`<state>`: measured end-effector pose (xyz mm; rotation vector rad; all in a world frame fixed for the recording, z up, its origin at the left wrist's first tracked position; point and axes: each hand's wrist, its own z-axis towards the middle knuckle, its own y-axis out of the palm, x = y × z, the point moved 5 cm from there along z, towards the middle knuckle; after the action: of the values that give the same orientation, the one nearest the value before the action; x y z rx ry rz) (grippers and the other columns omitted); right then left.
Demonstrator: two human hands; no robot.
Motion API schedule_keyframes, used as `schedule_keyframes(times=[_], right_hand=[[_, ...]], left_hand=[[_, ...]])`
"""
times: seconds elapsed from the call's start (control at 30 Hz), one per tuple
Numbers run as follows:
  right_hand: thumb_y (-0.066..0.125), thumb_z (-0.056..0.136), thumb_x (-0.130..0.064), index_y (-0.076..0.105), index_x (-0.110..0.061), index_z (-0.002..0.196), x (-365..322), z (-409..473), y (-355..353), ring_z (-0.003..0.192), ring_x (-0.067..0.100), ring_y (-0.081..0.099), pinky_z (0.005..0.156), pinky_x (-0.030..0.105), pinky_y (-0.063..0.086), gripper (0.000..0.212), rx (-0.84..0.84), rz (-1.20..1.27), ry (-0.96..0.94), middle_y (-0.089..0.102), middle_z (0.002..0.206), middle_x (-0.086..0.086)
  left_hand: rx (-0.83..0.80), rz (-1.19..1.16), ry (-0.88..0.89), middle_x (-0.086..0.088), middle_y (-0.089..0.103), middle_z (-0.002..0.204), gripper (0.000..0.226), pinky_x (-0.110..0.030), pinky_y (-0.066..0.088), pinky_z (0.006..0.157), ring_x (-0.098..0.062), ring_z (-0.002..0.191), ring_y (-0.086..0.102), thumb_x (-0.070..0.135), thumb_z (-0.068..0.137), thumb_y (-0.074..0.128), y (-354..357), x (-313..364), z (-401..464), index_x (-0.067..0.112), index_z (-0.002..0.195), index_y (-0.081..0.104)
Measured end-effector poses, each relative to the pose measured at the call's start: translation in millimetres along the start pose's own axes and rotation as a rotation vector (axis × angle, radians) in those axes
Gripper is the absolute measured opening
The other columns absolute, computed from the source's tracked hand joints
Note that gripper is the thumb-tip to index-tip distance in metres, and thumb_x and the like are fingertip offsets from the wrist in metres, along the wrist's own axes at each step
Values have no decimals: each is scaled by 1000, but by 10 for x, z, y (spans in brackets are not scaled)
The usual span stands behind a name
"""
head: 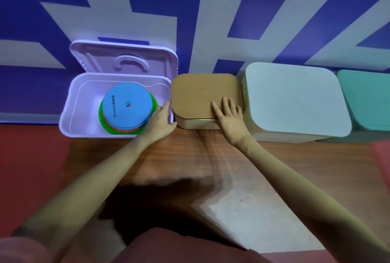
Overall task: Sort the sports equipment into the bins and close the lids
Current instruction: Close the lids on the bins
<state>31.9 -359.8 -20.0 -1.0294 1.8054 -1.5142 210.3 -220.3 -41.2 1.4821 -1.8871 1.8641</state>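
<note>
A pale lilac bin [69, 115] stands at the left with its lid [124, 60] tipped back against the wall. Inside lies a stack of flat discs, a blue one [126, 104] on top of orange and green ones. To its right sits a small bin with a shut brown lid [202, 91]. My right hand [229, 115] lies flat on that lid, fingers straight. My left hand [161, 120] rests at the gap between the lilac bin and the brown-lidded bin, thumb against the lilac rim; its fingers are hidden.
A large white bin with its lid shut [295, 98] stands right of the brown one, and a teal bin [367, 98] beyond it. All stand along a blue-and-white wall on a wooden and red floor [190, 157].
</note>
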Motion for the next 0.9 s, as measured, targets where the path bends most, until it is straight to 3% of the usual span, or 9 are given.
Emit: schedule_keyframes(times=[0.27,0.47,0.7,0.8,0.9], right_hand=[[33,102,-34,13,-17,151,43,4,-81,144,42,7,113,54,17,56,-3,30,31,11,155,24],[37,101,-31,16,-17,150,63,16,-115,144,41,11,112,51,20,55,-32,23,29,15,155,22],[39,100,-37,19,-17,150,86,23,-130,143,40,15,112,51,22,58,-35,4,13,18,154,22],[35,101,-38,19,-17,150,82,21,-109,143,40,14,112,51,21,56,-25,11,9,18,154,22],[33,101,-41,18,-17,150,66,13,-75,144,39,12,113,52,18,57,-19,27,14,17,155,22]], left_hand=[[77,39,64,-18,48,108,65,-35,43,79,-35,95,54,10,83,58,13,69,-25,17,144,36],[84,109,10,-18,43,110,53,-42,47,83,-39,101,51,6,81,56,28,134,48,11,133,43],[83,160,-33,-18,41,112,43,-40,48,83,-40,94,53,2,81,54,-35,201,143,6,123,48],[9,142,-26,-20,42,107,43,-37,45,83,-39,94,52,-1,79,56,-33,176,205,3,121,48],[-44,-9,-74,-16,53,96,35,-34,43,75,-32,91,54,4,72,51,-108,169,251,5,107,57]])
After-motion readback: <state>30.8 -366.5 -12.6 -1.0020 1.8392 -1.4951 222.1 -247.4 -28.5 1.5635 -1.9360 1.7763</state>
